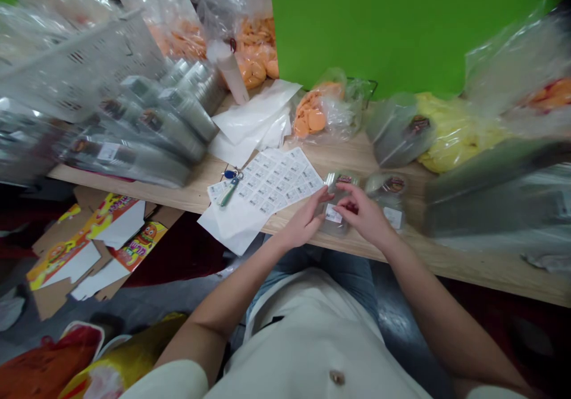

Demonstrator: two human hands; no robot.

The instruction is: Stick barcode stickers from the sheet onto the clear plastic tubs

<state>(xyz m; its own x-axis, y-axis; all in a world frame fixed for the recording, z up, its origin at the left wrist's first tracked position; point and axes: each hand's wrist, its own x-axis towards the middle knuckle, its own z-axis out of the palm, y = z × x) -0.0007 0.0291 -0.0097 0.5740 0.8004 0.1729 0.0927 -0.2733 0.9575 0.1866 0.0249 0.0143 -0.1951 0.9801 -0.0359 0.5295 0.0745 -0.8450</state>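
My left hand [307, 217] and my right hand [366, 213] meet over a small clear plastic packet [335, 209] at the near edge of the wooden table [468, 256]. Both hands have their fingers curled on the packet, which carries a white label. A sheet of small printed labels [272, 182] lies just left of my left hand, on white backing paper. A second clear packet [389, 192] with a round printed sticker rests right of my right hand.
Stacks of clear packets [147, 131] and a white plastic basket [75, 72] fill the table's left. Bags of orange pieces [312, 113] and a yellow bag [450, 131] sit before a green board [392, 24]. A key ring [232, 182] lies on the labels. Printed cardboard [93, 238] lies on the floor.
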